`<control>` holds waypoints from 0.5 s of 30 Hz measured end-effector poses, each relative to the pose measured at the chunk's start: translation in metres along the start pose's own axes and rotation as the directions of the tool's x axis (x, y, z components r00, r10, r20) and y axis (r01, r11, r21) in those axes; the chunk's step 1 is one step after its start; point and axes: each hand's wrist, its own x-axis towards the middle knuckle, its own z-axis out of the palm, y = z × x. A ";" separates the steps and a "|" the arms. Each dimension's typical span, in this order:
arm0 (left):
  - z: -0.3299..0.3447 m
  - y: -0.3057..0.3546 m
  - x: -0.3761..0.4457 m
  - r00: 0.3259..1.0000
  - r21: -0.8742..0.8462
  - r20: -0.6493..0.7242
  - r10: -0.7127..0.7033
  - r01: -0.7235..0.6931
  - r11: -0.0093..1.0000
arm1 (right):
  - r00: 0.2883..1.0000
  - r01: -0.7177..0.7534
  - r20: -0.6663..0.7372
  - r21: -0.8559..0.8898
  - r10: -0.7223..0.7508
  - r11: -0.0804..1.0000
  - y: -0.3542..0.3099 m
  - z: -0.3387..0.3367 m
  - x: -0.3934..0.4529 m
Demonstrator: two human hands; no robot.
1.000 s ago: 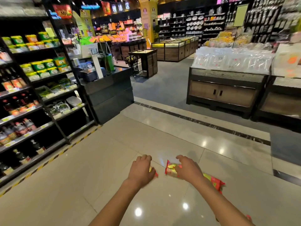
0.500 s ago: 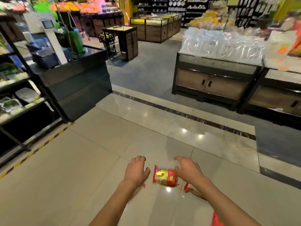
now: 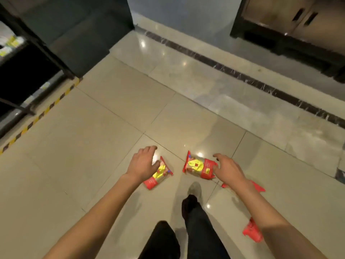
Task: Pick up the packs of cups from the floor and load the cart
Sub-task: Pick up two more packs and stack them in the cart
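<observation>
Several red and yellow packs of cups lie on the beige tiled floor. My left hand hovers with fingers spread over the left pack, partly covering it. The middle pack lies just left of my right hand, whose spread fingertips are at its right end. A third pack shows under my right forearm, and a fourth pack lies lower right. Neither hand grips anything. The cart is out of view.
My dark-trousered legs and one shoe stand just behind the packs. A dark shelf unit edged by yellow-black floor tape is at left, a dark counter at top left, a wooden cabinet at top right.
The view has tilted down toward the floor and come closer to the packs. Both hands have spread and lowered over the left and middle packs. My legs have come into view.
</observation>
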 end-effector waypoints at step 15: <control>0.374 -0.136 0.302 0.922 -0.168 0.321 -0.215 0.279 0.945 | 0.949 0.186 0.311 -0.426 -0.050 0.885 0.108 0.268 0.372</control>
